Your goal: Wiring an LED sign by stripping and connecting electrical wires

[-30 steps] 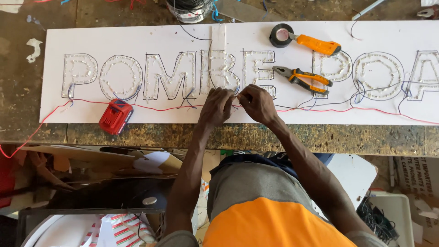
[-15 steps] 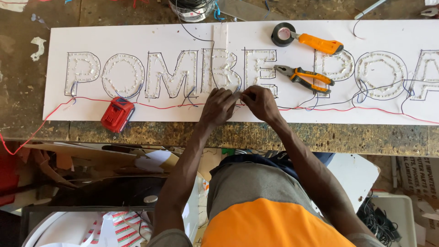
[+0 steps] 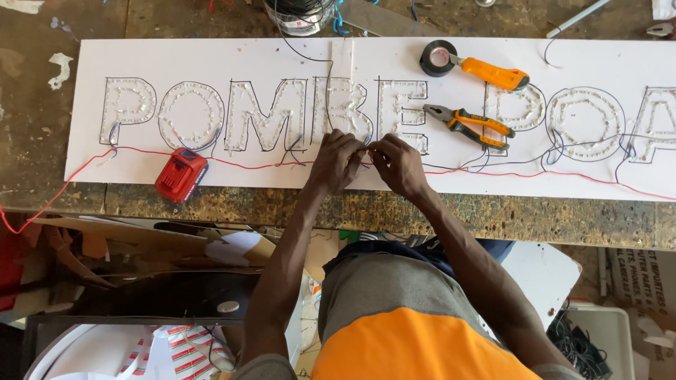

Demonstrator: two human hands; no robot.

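- My left hand [image 3: 336, 160] and right hand [image 3: 398, 163] meet fingertip to fingertip on the white sign board [image 3: 380, 60], both pinched narrow on thin wire [image 3: 365, 149] just below the middle letters.
- The red wire [image 3: 239, 164] runs along the board's lower edge, passing under my hands.
- A red battery pack [image 3: 181, 174] lies left of my left hand, near the counter [image 3: 211, 204] edge.
- Orange-handled pliers [image 3: 465, 124] sit just right of my right hand; black tape roll [image 3: 438, 58] and orange knife [image 3: 491, 71] lie above.

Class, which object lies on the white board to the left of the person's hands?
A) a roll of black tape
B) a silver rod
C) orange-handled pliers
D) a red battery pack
D: the red battery pack lies left of both hands, on the white board near its front edge.
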